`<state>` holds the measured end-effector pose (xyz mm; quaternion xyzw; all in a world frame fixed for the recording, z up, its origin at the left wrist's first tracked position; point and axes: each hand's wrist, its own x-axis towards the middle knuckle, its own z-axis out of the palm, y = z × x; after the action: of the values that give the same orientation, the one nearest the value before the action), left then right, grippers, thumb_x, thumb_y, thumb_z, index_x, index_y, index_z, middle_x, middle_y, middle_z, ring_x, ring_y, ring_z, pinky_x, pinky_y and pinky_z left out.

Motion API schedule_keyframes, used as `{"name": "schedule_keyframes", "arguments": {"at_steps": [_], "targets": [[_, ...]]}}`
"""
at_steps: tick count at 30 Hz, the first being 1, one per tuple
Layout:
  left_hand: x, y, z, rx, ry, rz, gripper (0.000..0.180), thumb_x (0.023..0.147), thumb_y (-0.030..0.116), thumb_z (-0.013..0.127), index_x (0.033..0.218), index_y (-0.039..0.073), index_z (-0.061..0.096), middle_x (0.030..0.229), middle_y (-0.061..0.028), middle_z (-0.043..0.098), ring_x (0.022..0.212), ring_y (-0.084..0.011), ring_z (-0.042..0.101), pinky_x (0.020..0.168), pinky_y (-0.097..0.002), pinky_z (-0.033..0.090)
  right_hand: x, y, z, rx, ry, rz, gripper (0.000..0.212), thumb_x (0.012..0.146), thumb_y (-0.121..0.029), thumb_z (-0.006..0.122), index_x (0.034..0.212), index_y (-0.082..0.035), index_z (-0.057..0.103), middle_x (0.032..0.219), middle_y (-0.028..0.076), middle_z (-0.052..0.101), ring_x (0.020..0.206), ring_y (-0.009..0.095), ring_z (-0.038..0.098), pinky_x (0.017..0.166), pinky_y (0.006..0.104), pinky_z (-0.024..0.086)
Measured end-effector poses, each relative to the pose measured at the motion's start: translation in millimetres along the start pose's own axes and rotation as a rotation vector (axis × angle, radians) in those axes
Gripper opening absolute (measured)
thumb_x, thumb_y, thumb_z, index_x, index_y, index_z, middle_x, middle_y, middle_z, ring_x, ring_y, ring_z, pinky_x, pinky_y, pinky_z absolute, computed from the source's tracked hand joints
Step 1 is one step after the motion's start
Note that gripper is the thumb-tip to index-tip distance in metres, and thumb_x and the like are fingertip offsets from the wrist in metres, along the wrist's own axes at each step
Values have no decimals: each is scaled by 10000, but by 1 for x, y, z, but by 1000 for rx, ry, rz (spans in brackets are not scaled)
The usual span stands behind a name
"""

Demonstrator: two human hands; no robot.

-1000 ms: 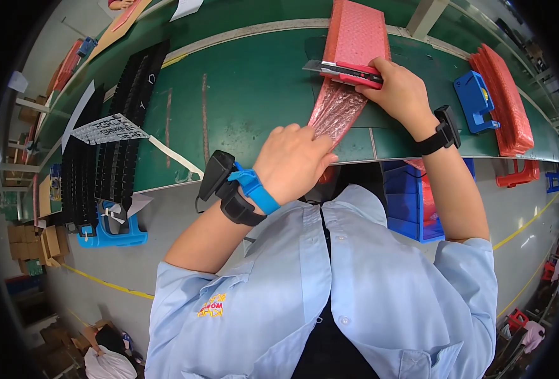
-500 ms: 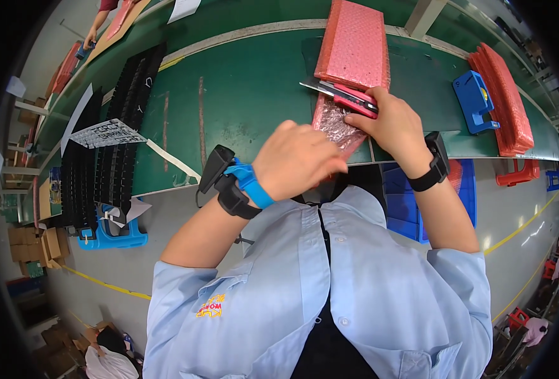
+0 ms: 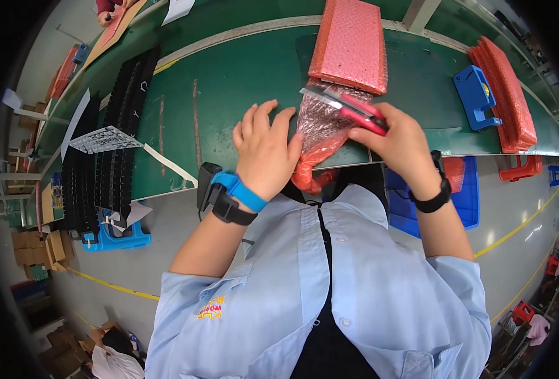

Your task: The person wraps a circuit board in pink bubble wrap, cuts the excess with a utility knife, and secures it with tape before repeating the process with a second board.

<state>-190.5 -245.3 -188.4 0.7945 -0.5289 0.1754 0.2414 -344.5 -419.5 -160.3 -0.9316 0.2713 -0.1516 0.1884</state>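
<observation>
On the green table (image 3: 229, 82) I count two hands at work, one small pink bubble bag (image 3: 320, 129) and one red-handled cutter (image 3: 349, 108). My left hand (image 3: 264, 151) lies flat with its fingers spread, pressing the bag's left side at the near edge of the table. My right hand (image 3: 399, 142) is closed tight round the cutter, and its blade lies over the top of the bag. That bag is clear pink, bumpy and crumpled at the bottom. One stack of pink bubble sheets (image 3: 349, 41) sits just behind it. One blue holder (image 3: 475, 98) stands to the right, near another pink pile (image 3: 507, 95). Black trays (image 3: 112, 139) stand in rows on the left.
</observation>
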Motion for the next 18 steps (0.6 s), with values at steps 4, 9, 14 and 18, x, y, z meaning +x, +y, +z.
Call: {"name": "schedule_keyframes", "arguments": {"at_steps": [4, 9, 14, 18], "targets": [[-5, -2, 0, -190, -65, 115, 348, 823, 228, 715, 1146, 124, 638, 1080, -86, 612, 1044, -286, 566, 925, -440, 392, 5, 12, -29, 263, 27, 20, 344, 791, -279, 765, 1035, -59, 664, 842, 157, 666, 780, 337, 634, 683, 375, 496], [-9, 1, -3, -325, -152, 188, 181, 823, 206, 709, 989, 132, 700, 1025, -29, 623, 1009, -226, 562, 874, -401, 378, 15, 4, -41, -169, -65, -142, 386, 822, -220, 722, 1185, -122, 635, 884, 132, 665, 773, 324, 632, 652, 376, 489], [-19, 3, -3, -243, -33, 110, 109, 820, 213, 718, 910, 152, 725, 909, -5, 603, 949, -213, 550, 813, -379, 374, 7, -13, -21, -141, -130, -470, 481, 839, -171, 684, 1307, -179, 576, 839, 105, 639, 711, 308, 620, 612, 398, 477], [-24, 4, -4, -242, -70, 24, 73, 810, 219, 731, 854, 161, 734, 827, -6, 554, 904, -222, 535, 798, -380, 368, 1, -11, -32, -204, -265, -467, 509, 837, -148, 674, 1332, -190, 562, 775, 96, 599, 670, 302, 601, 596, 411, 466]]}}
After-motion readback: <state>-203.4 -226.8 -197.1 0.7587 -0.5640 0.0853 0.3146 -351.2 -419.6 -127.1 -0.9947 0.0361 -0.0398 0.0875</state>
